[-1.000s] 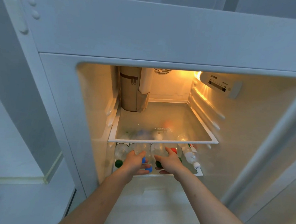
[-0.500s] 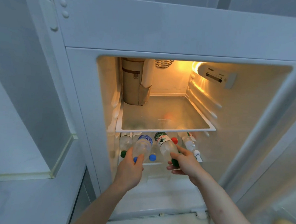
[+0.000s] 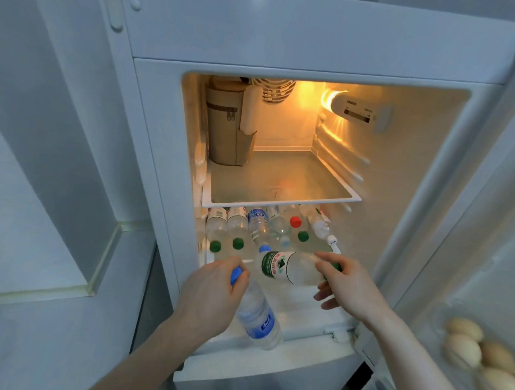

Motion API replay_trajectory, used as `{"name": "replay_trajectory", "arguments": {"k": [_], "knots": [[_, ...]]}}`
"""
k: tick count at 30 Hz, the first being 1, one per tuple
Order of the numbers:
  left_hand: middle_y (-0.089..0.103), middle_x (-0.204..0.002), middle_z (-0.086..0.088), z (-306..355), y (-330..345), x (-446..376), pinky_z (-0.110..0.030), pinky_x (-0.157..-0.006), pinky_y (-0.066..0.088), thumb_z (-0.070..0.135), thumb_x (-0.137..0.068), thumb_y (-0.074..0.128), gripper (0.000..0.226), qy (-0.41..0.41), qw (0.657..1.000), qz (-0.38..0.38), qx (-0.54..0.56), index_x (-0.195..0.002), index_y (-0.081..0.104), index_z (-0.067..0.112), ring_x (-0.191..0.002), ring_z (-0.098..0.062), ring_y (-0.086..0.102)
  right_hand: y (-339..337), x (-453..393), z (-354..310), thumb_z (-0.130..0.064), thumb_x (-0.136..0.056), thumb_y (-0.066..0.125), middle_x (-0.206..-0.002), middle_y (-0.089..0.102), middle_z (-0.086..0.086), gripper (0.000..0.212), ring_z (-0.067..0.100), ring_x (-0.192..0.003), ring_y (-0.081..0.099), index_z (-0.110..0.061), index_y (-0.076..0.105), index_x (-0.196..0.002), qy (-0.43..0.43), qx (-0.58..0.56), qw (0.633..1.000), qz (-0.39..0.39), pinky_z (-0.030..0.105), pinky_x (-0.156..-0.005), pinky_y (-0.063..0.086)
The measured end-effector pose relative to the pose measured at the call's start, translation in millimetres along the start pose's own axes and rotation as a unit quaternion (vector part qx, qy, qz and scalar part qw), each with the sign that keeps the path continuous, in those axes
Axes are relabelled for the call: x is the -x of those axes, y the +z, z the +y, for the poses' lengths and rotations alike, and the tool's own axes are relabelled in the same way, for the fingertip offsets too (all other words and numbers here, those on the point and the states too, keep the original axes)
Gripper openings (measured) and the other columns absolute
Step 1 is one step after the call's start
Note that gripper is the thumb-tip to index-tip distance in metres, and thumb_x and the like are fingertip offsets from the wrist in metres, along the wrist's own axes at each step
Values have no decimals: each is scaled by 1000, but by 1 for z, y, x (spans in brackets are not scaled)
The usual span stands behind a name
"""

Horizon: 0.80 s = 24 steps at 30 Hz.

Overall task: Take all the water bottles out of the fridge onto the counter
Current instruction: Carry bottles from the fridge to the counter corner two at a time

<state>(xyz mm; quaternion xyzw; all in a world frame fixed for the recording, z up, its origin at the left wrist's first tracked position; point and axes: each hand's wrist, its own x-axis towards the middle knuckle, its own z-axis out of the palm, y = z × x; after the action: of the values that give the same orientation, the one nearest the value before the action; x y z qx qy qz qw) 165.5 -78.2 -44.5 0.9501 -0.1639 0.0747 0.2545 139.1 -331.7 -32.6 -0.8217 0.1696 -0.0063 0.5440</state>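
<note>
In front of the fridge's (image 3: 288,41) lower shelf, the left hand (image 3: 212,294) grips a blue-capped water bottle (image 3: 257,317) by its neck, the right hand (image 3: 350,286) pinches a green-labelled water bottle (image 3: 288,268) held sideways.

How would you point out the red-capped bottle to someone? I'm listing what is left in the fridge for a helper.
Look into the open fridge, below the white-rimmed glass shelf, where water bottles lie in a row with their caps toward the door. The red-capped bottle lies right of the row's middle, behind a green cap. It has the only red cap; the others in view are green, blue or white.
</note>
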Motion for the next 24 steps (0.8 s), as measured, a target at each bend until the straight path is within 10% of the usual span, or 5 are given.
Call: {"name": "replay_trajectory", "arguments": {"k": [7,24], "knots": [[62,-85,12,-11,7,13,-30,-69,50,54,-100,43,25,13,998,-61,-31,-93,57,35,-81,-8,57,-1,26,2,-38,-98,55,-70,69,-2,18,13,-51,70,-31,69,-89,-88,237,968,1,40,-59,60],[58,-77,11,-41,6,84,-21,-59,38,56,-96,53,22,-114,992,-56,12,-90,49,35,-69,-9,55,62,13,-22,-55,-90,65,-88,74,-9,23,-1,-66,63,-33,73,-92,-244,411,849,-225,14,-52,40]]}}
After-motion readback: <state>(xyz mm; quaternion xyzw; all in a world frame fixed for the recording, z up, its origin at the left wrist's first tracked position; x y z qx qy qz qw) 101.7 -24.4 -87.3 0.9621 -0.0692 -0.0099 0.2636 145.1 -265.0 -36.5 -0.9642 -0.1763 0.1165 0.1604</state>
